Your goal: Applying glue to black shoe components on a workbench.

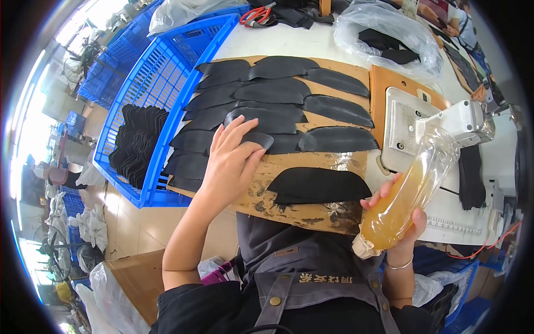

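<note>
- Cardboard sheet, centre of frame, on the white tabletop, lower edge by the grey apron; probably best kept flat and steady
- Overlapping black pieces cover its upper and left parts in staggered rows; spacing looks tight, so light fingertips should avoid dragging neighbours
- Clear bottle of amber liquid, right of centre, tilted, narrow tan-wrapped end at lower left; keep that end clear of the pieces unless wanted there, squeeze gently, I'd judge
- Right hand closed around the bottle, fingers on one side, thumb side on the other; grip looks firm
- Left hand, left of centre, fingers part-curled, fingertips touching a small curled black piece; can't tell if it is pinched; handling by the rim seems safest
- Single black piece lies apart, lower part of the sheet, untouched
- Around: blue basket, left, beside the sheet, wavy black stack inside; limits left-side elbow room
- Machine head, right, just beside the bottle's wide end; main obstacle, bottle could knock it
- Clear plastic bag, upper right, dark scraps inside, out of the way
- Red-handled scissors, top of frame, well apart from both hands
</note>
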Demonstrator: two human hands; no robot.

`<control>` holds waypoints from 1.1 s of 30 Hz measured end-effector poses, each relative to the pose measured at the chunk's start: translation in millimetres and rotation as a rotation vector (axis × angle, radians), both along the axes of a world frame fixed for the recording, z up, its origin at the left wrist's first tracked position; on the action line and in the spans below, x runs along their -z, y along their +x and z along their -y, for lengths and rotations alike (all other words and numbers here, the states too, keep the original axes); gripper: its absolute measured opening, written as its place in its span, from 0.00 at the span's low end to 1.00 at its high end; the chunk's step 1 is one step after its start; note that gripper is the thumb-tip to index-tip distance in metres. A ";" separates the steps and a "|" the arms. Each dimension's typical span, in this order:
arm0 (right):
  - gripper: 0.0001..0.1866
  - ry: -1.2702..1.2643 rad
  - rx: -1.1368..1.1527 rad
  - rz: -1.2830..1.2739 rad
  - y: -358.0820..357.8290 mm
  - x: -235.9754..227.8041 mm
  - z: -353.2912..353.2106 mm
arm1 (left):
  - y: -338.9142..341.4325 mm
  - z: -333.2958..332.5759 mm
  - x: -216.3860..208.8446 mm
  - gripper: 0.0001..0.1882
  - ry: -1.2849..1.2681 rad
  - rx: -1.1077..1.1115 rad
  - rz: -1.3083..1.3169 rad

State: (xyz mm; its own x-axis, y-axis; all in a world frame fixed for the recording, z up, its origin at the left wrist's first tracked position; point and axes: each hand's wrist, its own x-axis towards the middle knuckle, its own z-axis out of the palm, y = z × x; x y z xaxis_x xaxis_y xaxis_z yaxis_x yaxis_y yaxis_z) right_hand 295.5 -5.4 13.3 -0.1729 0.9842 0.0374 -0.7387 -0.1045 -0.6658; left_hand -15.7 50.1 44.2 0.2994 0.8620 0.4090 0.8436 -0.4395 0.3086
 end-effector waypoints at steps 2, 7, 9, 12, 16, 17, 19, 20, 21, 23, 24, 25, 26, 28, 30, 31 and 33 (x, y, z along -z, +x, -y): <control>0.36 -0.003 0.002 0.002 1.8 -0.3 -0.7 | -1.5 -3.7 2.0 0.04 -0.029 0.004 -0.025; 0.37 -0.017 0.003 -0.017 5.8 1.5 -2.5 | -8.4 -13.6 5.3 0.11 -0.127 -0.015 0.108; 0.37 -0.014 0.007 -0.034 6.0 1.6 -2.5 | -10.5 -16.3 6.1 0.13 -0.120 -0.023 0.105; 0.36 0.004 0.015 -0.032 6.2 2.1 -1.3 | -7.2 -17.1 5.0 0.17 -0.110 -0.064 0.119; 0.36 0.034 0.049 0.009 11.9 -0.9 1.2 | 7.1 -8.2 0.5 0.18 0.112 -0.044 0.111; 0.36 0.031 0.050 0.002 13.3 -2.0 1.9 | 12.0 -0.2 -2.3 0.18 0.109 -0.026 0.119; 0.36 0.021 0.077 0.013 16.2 -0.5 2.6 | 20.3 16.3 -2.0 0.17 0.038 0.197 0.120; 0.36 0.037 0.072 0.016 16.8 0.4 0.7 | 25.4 21.6 -2.7 0.17 0.037 0.212 0.129; 0.35 0.052 0.066 0.019 17.4 0.5 -0.1 | 32.6 25.7 -2.8 0.17 0.024 0.271 0.118; 0.34 0.042 0.088 0.017 16.9 -0.2 0.7 | 47.4 25.6 -2.9 0.17 0.010 0.341 0.114; 0.35 0.042 0.103 0.040 16.7 1.2 0.4 | 55.1 23.8 -2.7 0.18 0.025 0.412 0.133; 0.36 0.042 0.117 0.063 16.5 1.8 0.6 | 63.8 21.8 -3.2 0.18 0.039 0.482 0.151; 0.36 0.042 0.132 0.084 16.1 2.4 0.3 | 75.0 18.3 -5.8 0.18 0.023 0.513 0.144; 0.36 0.049 0.147 0.078 18.7 -0.3 6.4 | 95.9 14.3 -9.3 0.17 0.016 0.547 0.117; 0.35 0.046 0.153 0.068 20.8 -0.3 7.7 | 111.5 8.0 -4.7 0.16 0.001 0.579 0.077; 0.36 0.046 0.158 0.074 21.6 -1.2 8.3 | 114.9 7.7 -3.5 0.16 0.001 0.578 0.074; 0.36 0.041 0.179 0.074 25.6 -0.5 10.1 | 121.9 6.3 -0.9 0.12 0.013 0.547 0.046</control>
State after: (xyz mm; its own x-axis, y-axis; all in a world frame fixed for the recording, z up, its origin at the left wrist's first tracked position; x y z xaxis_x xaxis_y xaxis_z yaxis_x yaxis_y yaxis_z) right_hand 321.1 -15.5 13.8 0.0010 0.9975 0.0712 -0.6917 0.0521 -0.7203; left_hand 106.3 43.8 45.1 0.6841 0.5805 0.4416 0.4768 -0.8141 0.3315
